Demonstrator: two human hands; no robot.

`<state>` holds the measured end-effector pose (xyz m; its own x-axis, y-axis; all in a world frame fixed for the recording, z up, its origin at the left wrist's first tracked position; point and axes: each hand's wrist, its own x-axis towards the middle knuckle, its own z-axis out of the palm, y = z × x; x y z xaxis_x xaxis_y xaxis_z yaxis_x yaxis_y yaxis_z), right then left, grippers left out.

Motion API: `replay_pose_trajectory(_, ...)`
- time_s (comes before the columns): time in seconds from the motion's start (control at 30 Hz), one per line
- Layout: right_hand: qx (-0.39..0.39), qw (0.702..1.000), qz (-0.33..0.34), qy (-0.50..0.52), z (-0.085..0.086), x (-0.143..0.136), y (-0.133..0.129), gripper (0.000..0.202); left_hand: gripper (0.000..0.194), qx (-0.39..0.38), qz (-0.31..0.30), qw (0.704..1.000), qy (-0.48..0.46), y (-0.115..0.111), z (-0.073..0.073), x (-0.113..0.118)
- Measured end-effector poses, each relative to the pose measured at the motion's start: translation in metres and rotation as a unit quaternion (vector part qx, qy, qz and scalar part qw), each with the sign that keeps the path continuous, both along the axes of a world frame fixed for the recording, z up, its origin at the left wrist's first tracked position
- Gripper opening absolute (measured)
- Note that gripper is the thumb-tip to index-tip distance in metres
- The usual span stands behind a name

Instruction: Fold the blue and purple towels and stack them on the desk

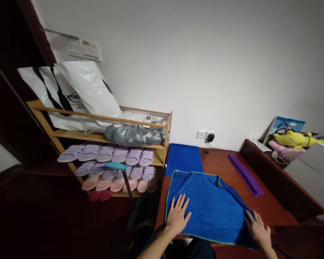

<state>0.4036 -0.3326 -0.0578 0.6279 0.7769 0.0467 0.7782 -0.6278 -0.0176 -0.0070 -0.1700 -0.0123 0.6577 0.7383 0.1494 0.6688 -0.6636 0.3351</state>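
The spread cloth (205, 207) lies at the near edge of the tabletop (217, 163), the left hand (177, 217) on its left part, the right hand (257, 228) at its right edge. Behind it on the left lies a folded cloth (185, 158); behind it on the right, a cloth strip (245, 175). Farther right, a raised ledge (275, 176) bears a plush toy (293, 138). Left of the tabletop, a rack (158, 155) holds slippers (120, 154) below, with a bag (89, 88) left of a wrapped bundle (135, 135) on top. Behind rack and tabletop stands the wall (205, 72).
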Motion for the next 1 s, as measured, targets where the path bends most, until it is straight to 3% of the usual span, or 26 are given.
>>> replay_pose_trajectory(0.07,0.024,0.996,-0.079,-0.02,0.003,0.019,-0.008,0.059,0.059,0.001,0.003,1.0,-0.003,0.0,-0.001,0.001)
replay_pose_trajectory(0.13,0.082,0.993,-0.074,-0.046,0.007,0.01,-0.006,0.06,0.059,0.004,0.002,1.0,-0.007,0.002,-0.002,0.001)
replay_pose_trajectory(0.2,0.134,0.99,0.021,-0.049,0.01,-0.022,0.005,0.059,0.059,0.009,0.001,1.0,-0.01,0.002,-0.003,0.0)
replay_pose_trajectory(0.3,0.15,0.969,0.197,0.024,0.009,-0.086,0.034,0.053,0.059,0.016,0.0,1.0,-0.007,-0.001,-0.003,-0.003)
replay_pose_trajectory(0.37,0.143,0.958,0.241,0.066,0.006,-0.117,0.056,0.052,0.058,0.022,-0.004,1.0,-0.004,-0.007,-0.004,-0.007)
replay_pose_trajectory(0.43,0.133,0.959,0.235,0.079,0.003,-0.128,0.077,0.052,0.057,0.03,-0.002,1.0,0.0,-0.014,-0.006,-0.011)
replay_pose_trajectory(0.53,0.111,0.972,0.195,0.062,0.001,-0.106,0.102,0.054,0.057,0.042,-0.008,0.999,0.008,-0.019,-0.013,-0.019)
replay_pose_trajectory(0.63,0.075,0.989,0.119,0.048,0.001,-0.055,0.112,0.057,0.062,0.047,-0.034,0.998,0.014,-0.018,-0.024,-0.025)
replay_pose_trajectory(0.73,0.043,0.997,0.034,0.056,0.001,-0.008,0.105,0.06,0.062,0.027,-0.036,0.999,0.021,-0.02,-0.04,-0.03)
replay_pose_trajectory(0.83,0.026,0.999,0.001,0.039,0.002,0.014,0.09,0.061,0.047,-0.01,0.0,1.0,0.013,-0.027,-0.051,-0.033)
replay_pose_trajectory(0.9,0.02,1.0,-0.003,0.011,0.005,0.017,0.081,0.061,0.038,-0.032,0.04,0.999,0.005,-0.029,-0.047,-0.033)
replay_pose_trajectory(1.0,0.045,0.998,-0.037,0.015,0.012,0.016,0.074,0.068,0.038,-0.062,0.094,0.993,0.028,-0.012,-0.019,-0.03)
